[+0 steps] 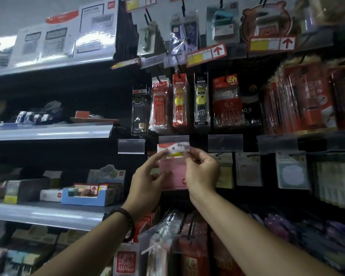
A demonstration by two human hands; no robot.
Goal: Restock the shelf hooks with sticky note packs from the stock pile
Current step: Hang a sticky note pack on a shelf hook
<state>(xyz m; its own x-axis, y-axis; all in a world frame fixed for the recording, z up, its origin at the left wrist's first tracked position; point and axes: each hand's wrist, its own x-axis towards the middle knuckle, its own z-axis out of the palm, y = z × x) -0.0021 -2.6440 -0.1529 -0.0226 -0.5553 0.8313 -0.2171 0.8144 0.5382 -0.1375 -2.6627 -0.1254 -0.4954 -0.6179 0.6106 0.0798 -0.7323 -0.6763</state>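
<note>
A pink sticky note pack (pixel 172 172) with a red and white header card hangs or is held just under a clear price-label holder (pixel 173 140) in the hook row. My left hand (pixel 147 184) pinches the pack's left edge, index finger reaching up to the header. My right hand (pixel 201 172) pinches the top right corner of the header between thumb and fingertips. The hook itself is hidden behind the label holder and the pack. More sticky note packs (pixel 248 169) hang to the right on the same row.
Pen refill packs (pixel 179 100) hang on the row above. Grey shelves (pixel 48 132) with boxed goods stand at the left, including a blue display box (pixel 88 197). Below my arms hang red packets (pixel 189 236) on a black hook.
</note>
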